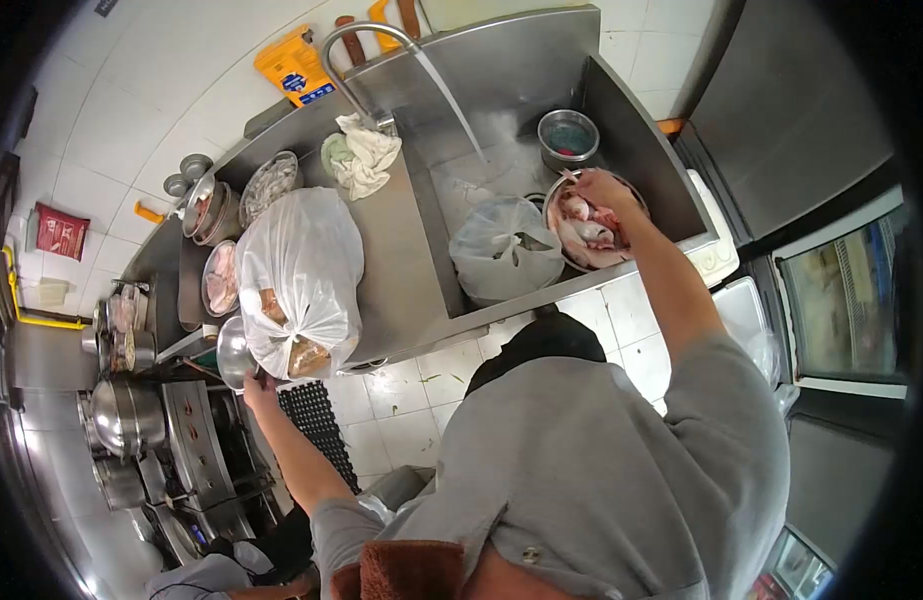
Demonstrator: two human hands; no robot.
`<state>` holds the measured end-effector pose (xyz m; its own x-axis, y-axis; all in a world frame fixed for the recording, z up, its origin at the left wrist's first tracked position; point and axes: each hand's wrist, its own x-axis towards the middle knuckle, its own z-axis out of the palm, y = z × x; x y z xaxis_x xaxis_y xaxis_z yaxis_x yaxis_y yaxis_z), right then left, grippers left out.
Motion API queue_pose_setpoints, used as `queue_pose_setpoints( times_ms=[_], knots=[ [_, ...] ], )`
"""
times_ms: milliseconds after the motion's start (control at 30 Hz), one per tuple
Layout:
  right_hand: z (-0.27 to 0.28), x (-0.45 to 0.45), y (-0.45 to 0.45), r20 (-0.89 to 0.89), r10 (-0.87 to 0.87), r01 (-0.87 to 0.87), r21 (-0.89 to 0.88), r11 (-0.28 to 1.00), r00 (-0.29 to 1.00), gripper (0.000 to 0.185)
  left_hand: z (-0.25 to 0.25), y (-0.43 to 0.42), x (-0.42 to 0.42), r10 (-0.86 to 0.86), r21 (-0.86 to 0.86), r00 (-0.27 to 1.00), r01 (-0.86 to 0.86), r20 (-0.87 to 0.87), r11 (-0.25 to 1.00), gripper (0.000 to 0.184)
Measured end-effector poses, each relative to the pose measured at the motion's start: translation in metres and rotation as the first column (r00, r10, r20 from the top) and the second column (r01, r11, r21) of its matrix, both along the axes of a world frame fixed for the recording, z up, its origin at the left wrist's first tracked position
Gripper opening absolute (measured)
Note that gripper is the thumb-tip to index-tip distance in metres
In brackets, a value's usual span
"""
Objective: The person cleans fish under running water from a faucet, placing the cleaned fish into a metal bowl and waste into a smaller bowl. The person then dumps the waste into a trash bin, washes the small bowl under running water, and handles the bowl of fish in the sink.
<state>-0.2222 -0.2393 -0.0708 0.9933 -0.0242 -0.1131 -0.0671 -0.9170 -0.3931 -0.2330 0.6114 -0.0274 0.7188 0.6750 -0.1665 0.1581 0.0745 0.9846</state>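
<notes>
My right hand (603, 190) reaches over a round metal bowl of fish pieces (586, 235) in the sink, its fingers at the bowl's far side; what they hold, if anything, is unclear. At the lower left, my left hand (260, 387) has its fingers closed at the rim of an empty-looking metal bowl (234, 353), beside a large white plastic bag (301, 265) on the counter. Left of the fish bowl sits a tied plastic bag (503, 250). Behind it stands a metal pot (568, 137) with liquid.
Water runs from the tap (356, 50) into the sink (451, 200). Cloths (361, 158) lie beside the tap. Bowls of food (271, 187) line the counter's left side. At the lower left, another person (206, 580) is near the stove (196, 440).
</notes>
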Motion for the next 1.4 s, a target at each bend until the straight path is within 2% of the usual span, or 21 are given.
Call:
queue_pose_setpoints(
  times_ms=[33,100,167,233,267,300,333,367,433,533,600,700,800,833,900,967,1100,1133,1167,1300,1400],
  knots=[
    [0.000,0.005,0.004,-0.018,-0.035,0.036,0.061,0.998,0.999,0.019,0.010,-0.019,-0.008,0.137,-0.295,0.987,-0.155,-0.083,0.943,0.036],
    [-0.005,0.023,0.007,-0.080,-0.129,0.145,0.234,0.961,0.988,0.017,0.013,-0.018,-0.012,0.079,-0.357,0.995,-0.098,-0.068,0.929,0.044],
    [-0.029,0.068,0.013,-0.086,0.011,0.009,0.232,0.973,0.996,0.017,0.032,-0.034,-0.016,0.213,-0.229,0.962,-0.250,-0.173,0.941,0.048],
    [-0.040,0.115,0.029,-0.193,-0.047,0.140,0.499,0.855,0.980,0.016,0.062,-0.066,-0.024,0.290,-0.138,0.949,-0.305,-0.120,0.942,0.050],
    [-0.033,0.134,0.039,-0.266,-0.053,0.215,0.629,0.747,0.963,0.015,0.066,-0.068,-0.028,0.380,0.280,0.924,-0.357,-0.032,0.891,0.051],
    [-0.017,0.149,0.057,-0.307,-0.016,0.240,0.708,0.664,0.951,0.016,0.072,-0.071,-0.027,0.429,0.641,0.900,-0.377,0.082,0.668,0.052],
    [0.000,0.164,0.077,-0.349,0.022,0.274,0.772,0.574,0.937,0.016,0.089,-0.088,-0.030,0.393,0.748,0.905,-0.372,0.161,0.550,0.053],
    [0.012,0.180,0.096,-0.285,-0.056,0.259,0.749,0.610,0.957,0.016,0.114,-0.119,-0.038,0.347,0.833,0.909,-0.368,0.231,0.412,0.055],
    [0.030,0.215,0.118,-0.203,-0.099,0.217,0.727,0.651,0.974,0.017,0.148,-0.180,-0.040,0.280,0.817,0.902,-0.421,0.330,0.393,0.043],
    [0.043,0.259,0.138,-0.162,-0.079,0.179,0.839,0.514,0.984,0.016,0.158,-0.259,-0.031,-0.105,0.837,0.918,-0.295,0.381,0.461,0.026],
    [0.041,0.276,0.148,-0.251,-0.066,0.246,0.966,-0.075,0.966,0.021,0.144,-0.315,-0.024,-0.233,0.795,0.934,-0.081,0.272,0.602,0.018],
    [0.046,0.283,0.186,-0.327,-0.161,0.317,0.945,-0.083,0.931,0.019,0.093,-0.389,-0.013,-0.373,0.541,0.922,0.261,0.108,0.800,0.008],
    [0.042,0.291,0.238,-0.306,-0.124,0.316,0.945,0.078,0.944,0.022,0.079,-0.469,-0.005,-0.512,0.548,0.857,0.454,-0.054,0.703,0.011],
    [0.030,0.305,0.251,-0.284,0.072,0.284,0.959,0.011,0.956,0.022,0.076,-0.490,0.000,-0.545,0.489,0.836,0.500,-0.057,0.715,0.009],
    [0.031,0.311,0.268,-0.237,0.172,0.207,0.962,0.176,0.956,0.016,0.078,-0.518,0.014,-0.600,0.382,0.792,0.593,-0.116,0.709,0.014],
    [0.060,0.283,0.255,-0.285,0.034,0.283,0.958,0.053,0.958,0.014,0.094,-0.534,0.042,-0.664,0.457,0.738,0.635,-0.121,0.622,0.014],
    [0.018,0.294,0.191,-0.207,-0.072,0.212,0.975,0.062,0.976,0.015,0.118,-0.554,0.107,-0.744,0.551,0.658,0.666,-0.117,0.502,0.012],
    [0.022,0.287,0.167,-0.273,0.009,0.273,0.957,-0.101,0.962,0.019,0.120,-0.559,0.123,-0.760,0.538,0.639,0.684,-0.117,0.493,0.015],
    [0.022,0.278,0.149,-0.285,0.001,0.284,0.953,-0.104,0.959,0.019,0.121,-0.566,0.140,-0.773,0.526,0.624,0.698,-0.115,0.486,0.018],
    [-0.008,0.248,0.114,-0.221,0.341,0.008,0.848,0.530,0.914,0.025,0.119,-0.611,0.215,-0.745,0.051,0.612,0.763,0.265,0.645,0.031],
    [-0.047,0.212,0.108,-0.209,0.333,0.002,0.850,0.527,0.919,0.019,0.115,-0.633,0.264,-0.750,0.073,0.590,0.770,0.300,0.634,0.030]
  ],
)
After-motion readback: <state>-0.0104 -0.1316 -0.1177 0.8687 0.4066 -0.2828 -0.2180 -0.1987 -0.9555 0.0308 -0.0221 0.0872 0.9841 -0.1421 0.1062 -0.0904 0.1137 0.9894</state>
